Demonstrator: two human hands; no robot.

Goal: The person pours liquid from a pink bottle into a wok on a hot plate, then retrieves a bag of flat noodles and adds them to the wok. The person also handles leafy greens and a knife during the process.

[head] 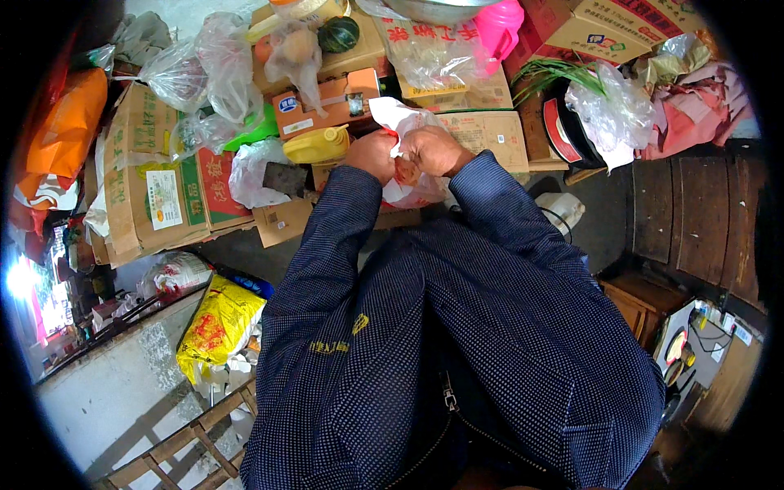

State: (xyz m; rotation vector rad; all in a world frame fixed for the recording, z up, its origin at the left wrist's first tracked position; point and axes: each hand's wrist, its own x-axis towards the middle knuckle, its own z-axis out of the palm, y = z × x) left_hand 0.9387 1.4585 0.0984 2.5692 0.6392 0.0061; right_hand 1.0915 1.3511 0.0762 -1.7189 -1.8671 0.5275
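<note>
Both my hands meet at the neck of a white plastic bag with red print (pixel 418 190). My left hand (pixel 372 155) has its fingers closed on the bag's gathered top. From the other side my right hand (pixel 433 149) pinches the same plastic close by. Above the knuckles the bag's white mouth (pixel 392 115) flares upward, while its body hangs below them. Something reddish shows through the plastic, but I cannot tell what it is. A yellow plastic oil jug (pixel 317 144) lies just left of my left hand.
Cardboard boxes (pixel 484 138) are stacked behind my hands, with a dark green squash (pixel 338 34) and a pink plastic jug (pixel 499 30) on top. Clear bags (pixel 226 67) hang at the left. Spring onions (pixel 563 76) lie at the right. Below left are a yellow sack (pixel 214 324) and a wooden ladder (pixel 184 444).
</note>
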